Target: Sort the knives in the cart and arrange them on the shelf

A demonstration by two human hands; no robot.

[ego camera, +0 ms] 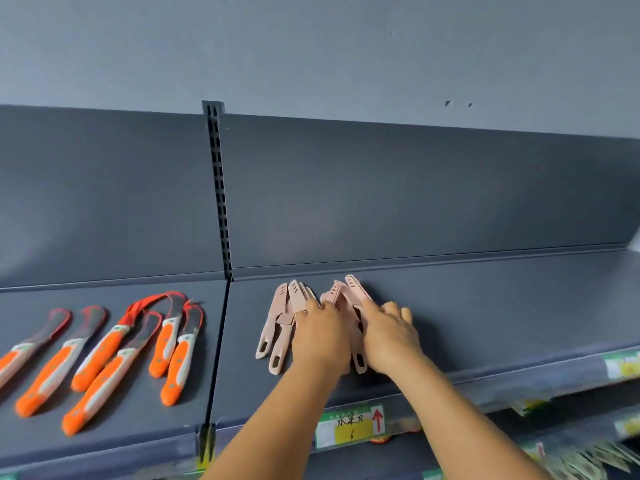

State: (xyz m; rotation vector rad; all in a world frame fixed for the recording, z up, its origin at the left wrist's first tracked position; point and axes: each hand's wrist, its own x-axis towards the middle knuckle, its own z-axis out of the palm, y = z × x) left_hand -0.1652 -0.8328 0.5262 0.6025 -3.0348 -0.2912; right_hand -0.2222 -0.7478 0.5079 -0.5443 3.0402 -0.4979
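Several pink sheathed knives lie in a bunch on the right section of the grey shelf, tips toward the back panel. My left hand rests flat on the middle of the bunch. My right hand lies on the bunch's right side, fingers reaching to the sheath tips. Part of the bunch is hidden under both hands. Several orange-handled knives lie in a row on the left shelf section, one with a red strap.
A slotted upright divides the two shelf sections. A green and yellow price label sits on the shelf's front edge, another at far right. Packaged goods show on a lower shelf. The cart is out of view.
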